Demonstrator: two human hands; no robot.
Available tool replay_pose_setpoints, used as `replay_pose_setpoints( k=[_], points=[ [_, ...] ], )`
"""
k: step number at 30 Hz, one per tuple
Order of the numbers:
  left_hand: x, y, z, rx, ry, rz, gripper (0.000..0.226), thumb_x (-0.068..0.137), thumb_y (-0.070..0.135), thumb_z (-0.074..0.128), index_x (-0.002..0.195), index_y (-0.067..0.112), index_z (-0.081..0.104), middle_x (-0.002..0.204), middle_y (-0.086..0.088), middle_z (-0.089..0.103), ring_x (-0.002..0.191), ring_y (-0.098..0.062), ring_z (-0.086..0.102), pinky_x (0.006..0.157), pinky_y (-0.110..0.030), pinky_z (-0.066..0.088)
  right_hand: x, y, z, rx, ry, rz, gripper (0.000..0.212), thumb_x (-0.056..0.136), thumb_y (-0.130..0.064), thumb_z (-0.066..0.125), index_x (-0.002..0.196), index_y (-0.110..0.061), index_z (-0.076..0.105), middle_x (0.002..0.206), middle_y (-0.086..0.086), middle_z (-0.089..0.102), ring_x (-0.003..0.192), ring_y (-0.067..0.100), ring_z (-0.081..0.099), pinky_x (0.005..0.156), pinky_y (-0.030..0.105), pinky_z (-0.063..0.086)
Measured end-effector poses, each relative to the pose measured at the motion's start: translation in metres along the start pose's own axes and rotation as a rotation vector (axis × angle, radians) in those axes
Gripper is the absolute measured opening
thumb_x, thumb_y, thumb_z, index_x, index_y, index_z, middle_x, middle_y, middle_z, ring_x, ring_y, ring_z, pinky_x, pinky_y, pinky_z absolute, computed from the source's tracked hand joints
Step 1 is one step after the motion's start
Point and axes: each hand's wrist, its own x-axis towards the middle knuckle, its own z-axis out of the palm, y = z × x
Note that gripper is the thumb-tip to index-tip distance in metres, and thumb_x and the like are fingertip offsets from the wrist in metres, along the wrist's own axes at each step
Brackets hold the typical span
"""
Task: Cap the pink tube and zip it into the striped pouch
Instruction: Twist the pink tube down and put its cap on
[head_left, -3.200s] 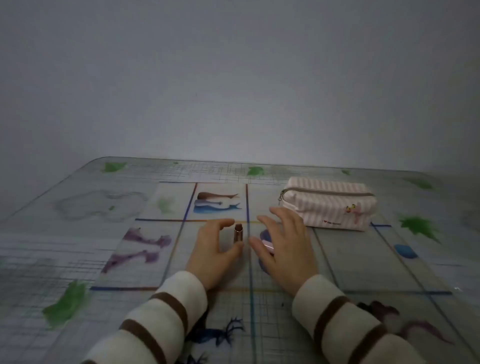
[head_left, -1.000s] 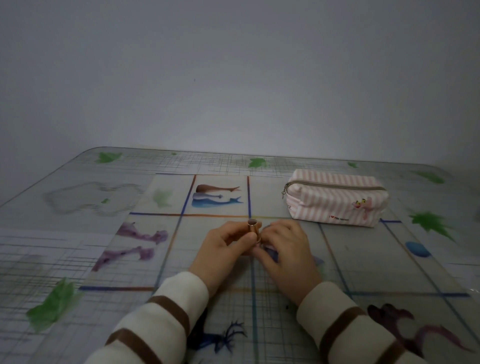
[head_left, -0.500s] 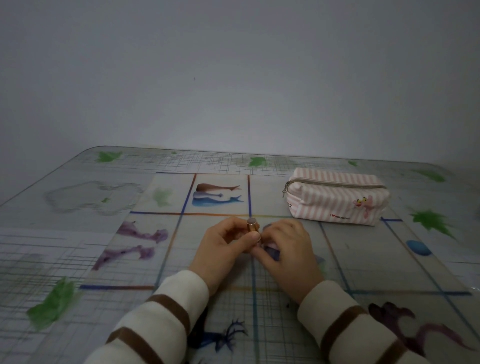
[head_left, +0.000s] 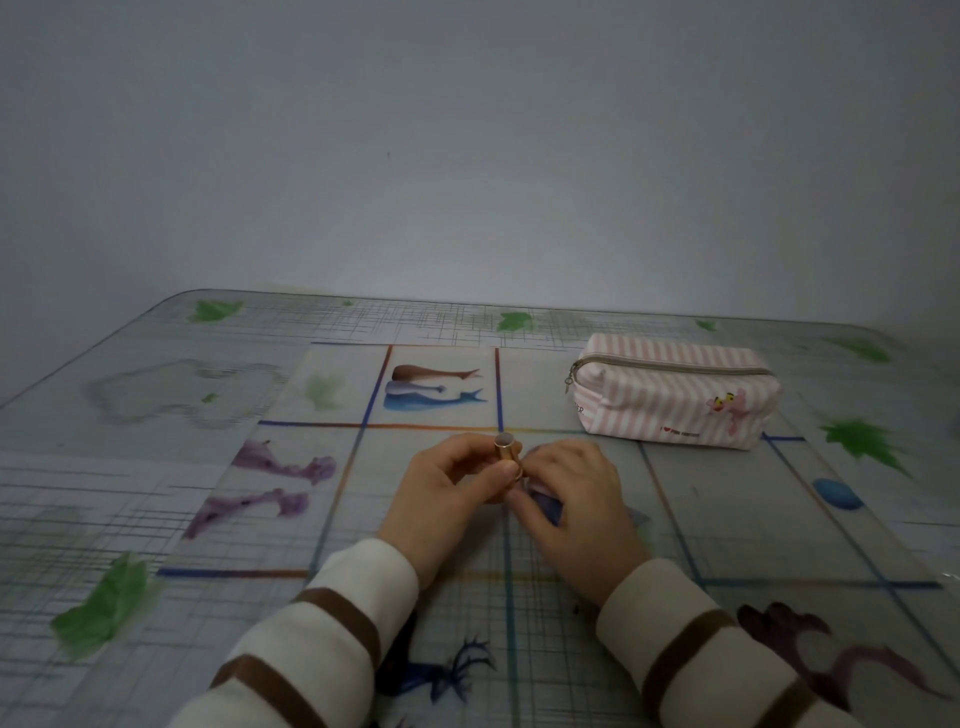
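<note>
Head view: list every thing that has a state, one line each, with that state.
Pink tube: upright, held off the table between both hands; whether capped, cannot tell.
Striped pouch: zipped shut, lying on the table, untouched.
Left hand: fingers closed on the tube.
Right hand: fingers closed at the tube.

Hidden and unclear parts

The tube's lower end sat buried between both hands; its cap could not be told. The pouch's small lettering was unreadable.
</note>
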Motion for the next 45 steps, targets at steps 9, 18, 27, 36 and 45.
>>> replay_pose_setpoints(
  k=[9,18,27,36,45],
  points=[
    [0.0007,0.0005,0.0014,-0.011,0.012,0.020,0.012,0.078,0.010,0.070,0.083,0.021,0.070,0.095,-0.020,0.068,0.093,-0.038,0.064,0.082,-0.044,0.055,0.0007,0.0021,0.0017,0.012,0.021,0.020,0.017,0.080,-0.036,0.064,0.081,-0.019,0.065,0.084,-0.002,0.063,0.090,0.019,0.051,0.083,0.041,0.040],
    [-0.0010,0.0033,0.0010,0.008,-0.005,0.015,0.015,0.080,0.012,0.067,0.089,0.024,0.071,0.094,-0.011,0.070,0.093,-0.028,0.066,0.079,-0.033,0.055,0.0007,0.0010,0.0003,0.038,-0.007,0.020,0.031,0.083,-0.045,0.054,0.098,-0.021,0.066,0.095,-0.004,0.065,0.095,0.017,0.052,0.088,0.039,0.039],
    [-0.0013,0.0043,0.0003,0.026,-0.007,0.020,0.012,0.078,0.013,0.069,0.087,0.022,0.071,0.096,-0.009,0.071,0.093,-0.024,0.067,0.082,-0.035,0.056,0.0004,0.0017,-0.0008,0.016,-0.021,0.016,0.027,0.083,-0.041,0.052,0.091,-0.018,0.066,0.092,-0.001,0.064,0.095,0.019,0.052,0.087,0.040,0.039],
    [-0.0007,0.0031,0.0020,0.037,0.001,0.034,0.018,0.077,0.010,0.071,0.080,0.028,0.071,0.091,-0.007,0.071,0.090,-0.026,0.065,0.083,-0.039,0.056,-0.0006,0.0010,0.0006,0.032,0.026,0.006,0.019,0.079,-0.034,0.062,0.085,-0.017,0.066,0.088,0.000,0.064,0.092,0.021,0.051,0.083,0.042,0.040],
    [-0.0013,0.0039,0.0046,0.115,-0.017,0.002,0.018,0.078,0.013,0.071,0.095,0.017,0.070,0.099,-0.005,0.072,0.095,-0.021,0.066,0.085,-0.033,0.054,0.0004,0.0012,0.0005,0.048,0.089,0.012,0.019,0.076,-0.035,0.062,0.079,-0.016,0.065,0.083,0.000,0.064,0.089,0.020,0.050,0.079,0.039,0.040]
  ],
)
